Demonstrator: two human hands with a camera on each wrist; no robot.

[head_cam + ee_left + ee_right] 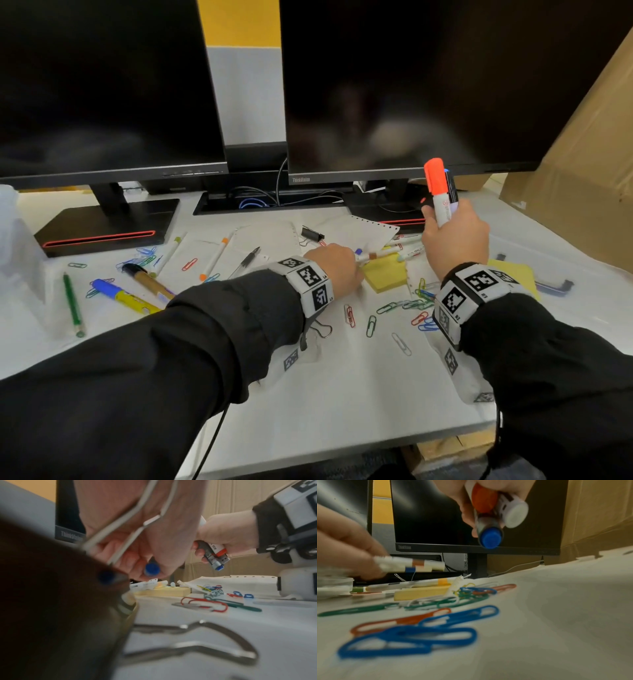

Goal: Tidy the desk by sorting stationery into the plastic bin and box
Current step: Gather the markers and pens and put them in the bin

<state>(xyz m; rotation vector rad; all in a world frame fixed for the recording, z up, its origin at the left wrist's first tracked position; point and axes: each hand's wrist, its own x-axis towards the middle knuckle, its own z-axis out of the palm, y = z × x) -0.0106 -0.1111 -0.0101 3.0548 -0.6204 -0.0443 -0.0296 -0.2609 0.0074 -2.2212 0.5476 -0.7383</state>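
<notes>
White desk, two dark monitors at the back, cardboard box hemming in the right side; bare desk is toward the near edge. Paper clips, pens and sticky notes scattered mid-desk. My right hand is raised, gripping a bundle of markers upright, orange cap on top. My left hand is low beside the sticky notes, pinching thin white pens just above the desk.

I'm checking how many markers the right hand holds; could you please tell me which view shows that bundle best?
The right wrist view: the markers show three separate ends. The head view shows mainly the orange cap in the right hand. The left wrist view shows them small and sideways.
</notes>
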